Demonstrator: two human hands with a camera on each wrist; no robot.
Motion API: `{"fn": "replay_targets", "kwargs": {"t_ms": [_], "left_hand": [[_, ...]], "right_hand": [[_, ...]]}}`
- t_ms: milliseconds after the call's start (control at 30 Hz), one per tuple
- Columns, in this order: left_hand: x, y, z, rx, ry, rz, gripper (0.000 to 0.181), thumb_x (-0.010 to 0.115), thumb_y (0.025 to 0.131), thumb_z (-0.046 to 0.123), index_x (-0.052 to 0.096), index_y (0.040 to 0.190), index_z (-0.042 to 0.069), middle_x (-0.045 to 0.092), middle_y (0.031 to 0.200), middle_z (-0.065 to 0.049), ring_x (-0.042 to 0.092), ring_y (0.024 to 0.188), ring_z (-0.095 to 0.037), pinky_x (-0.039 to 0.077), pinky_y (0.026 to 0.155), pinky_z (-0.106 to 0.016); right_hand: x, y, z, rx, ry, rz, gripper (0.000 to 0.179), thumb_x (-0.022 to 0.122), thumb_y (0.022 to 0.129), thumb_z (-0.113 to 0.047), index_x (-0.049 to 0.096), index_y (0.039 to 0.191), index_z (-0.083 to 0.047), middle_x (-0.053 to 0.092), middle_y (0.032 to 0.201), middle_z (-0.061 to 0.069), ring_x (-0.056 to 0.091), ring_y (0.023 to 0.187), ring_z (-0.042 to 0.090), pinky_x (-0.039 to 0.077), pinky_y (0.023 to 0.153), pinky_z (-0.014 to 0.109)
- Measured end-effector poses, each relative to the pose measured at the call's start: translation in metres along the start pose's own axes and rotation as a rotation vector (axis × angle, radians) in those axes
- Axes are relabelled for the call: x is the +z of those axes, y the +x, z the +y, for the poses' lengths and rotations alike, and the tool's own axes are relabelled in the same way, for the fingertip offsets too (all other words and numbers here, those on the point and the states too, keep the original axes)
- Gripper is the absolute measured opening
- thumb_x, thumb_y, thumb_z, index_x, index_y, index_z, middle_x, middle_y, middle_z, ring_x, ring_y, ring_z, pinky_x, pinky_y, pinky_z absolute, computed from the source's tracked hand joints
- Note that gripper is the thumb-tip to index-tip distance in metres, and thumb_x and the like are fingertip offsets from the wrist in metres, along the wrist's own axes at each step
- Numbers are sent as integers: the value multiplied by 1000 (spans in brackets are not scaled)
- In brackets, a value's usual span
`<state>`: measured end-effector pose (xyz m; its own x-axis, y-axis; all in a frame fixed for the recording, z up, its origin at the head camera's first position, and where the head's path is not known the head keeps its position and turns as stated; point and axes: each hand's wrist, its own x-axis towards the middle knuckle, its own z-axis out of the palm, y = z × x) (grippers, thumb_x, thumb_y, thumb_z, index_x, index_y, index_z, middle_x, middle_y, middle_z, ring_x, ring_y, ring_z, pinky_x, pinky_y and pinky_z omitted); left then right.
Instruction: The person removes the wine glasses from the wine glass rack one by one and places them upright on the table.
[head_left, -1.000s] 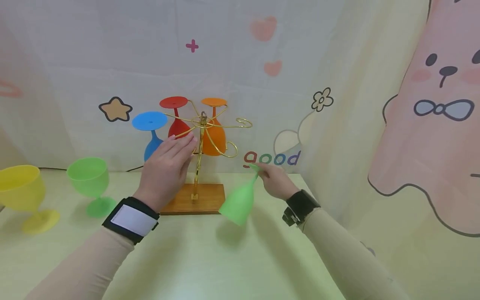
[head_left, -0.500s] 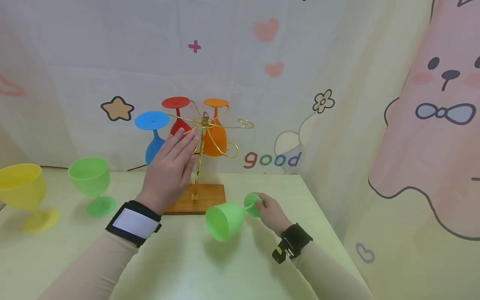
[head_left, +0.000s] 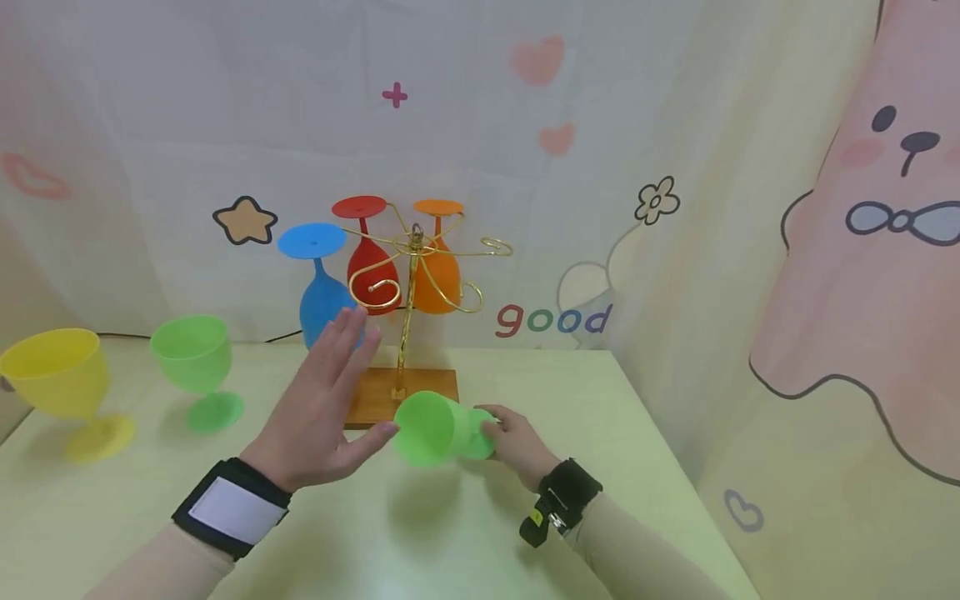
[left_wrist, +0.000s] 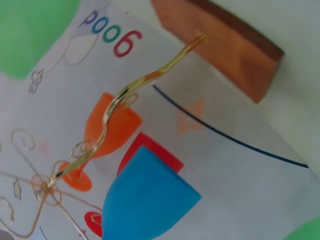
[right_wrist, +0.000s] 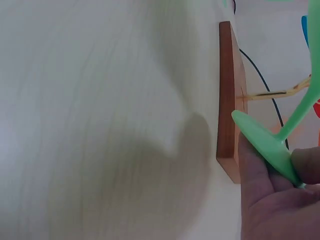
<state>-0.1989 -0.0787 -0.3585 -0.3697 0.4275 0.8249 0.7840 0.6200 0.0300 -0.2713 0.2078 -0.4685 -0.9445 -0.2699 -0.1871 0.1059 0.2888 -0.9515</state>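
A pale green plastic goblet [head_left: 426, 429] is held tipped on its side above the table, its mouth facing left and toward me. My right hand [head_left: 521, 446] pinches it by the round foot [right_wrist: 270, 147], thumb on one face and fingers on the other. Beside the goblet's rim is my left hand [head_left: 315, 417], fingers straight and thumb spread, thumb tip right at the rim. Behind both hands stands a gold wire rack [head_left: 406, 333] on a wooden base [head_left: 446, 387]. Blue [head_left: 322, 300], red [head_left: 372, 265] and orange [head_left: 437, 279] goblets hang upside down from it by their feet.
Left on the table [head_left: 570, 392] stand an upright yellow goblet [head_left: 60, 379] and an upright green goblet [head_left: 193, 354]. Two curled rack hooks at the right and one at the front hold nothing. A printed curtain [head_left: 465, 125] hangs behind.
My right hand has come down and left with the green goblet, turning it from mouth-down to sideways. My left hand has dropped from the rack's front hook and spread its thumb.
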Motion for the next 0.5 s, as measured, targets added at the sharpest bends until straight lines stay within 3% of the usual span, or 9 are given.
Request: {"fn": "replay_targets", "kwargs": {"t_ms": [267, 500], "left_hand": [[19, -25, 13, 86, 15, -154, 85, 46, 91, 57, 33, 143, -8, 31, 153, -21, 25, 138, -35, 6, 122, -35], [28, -31, 19, 92, 22, -248, 82, 56, 88, 49, 29, 149, 1, 33, 154, -14, 22, 140, -29, 3, 122, -32]], "right_hand": [[13, -3, -4, 24, 105, -113, 40, 39, 101, -11, 43, 139, 1, 55, 128, 23, 61, 105, 26, 53, 94, 44], [21, -7, -9, 19, 131, -167, 40, 41, 100, -11, 43, 136, 6, 57, 125, 25, 62, 104, 28, 53, 94, 45]]}}
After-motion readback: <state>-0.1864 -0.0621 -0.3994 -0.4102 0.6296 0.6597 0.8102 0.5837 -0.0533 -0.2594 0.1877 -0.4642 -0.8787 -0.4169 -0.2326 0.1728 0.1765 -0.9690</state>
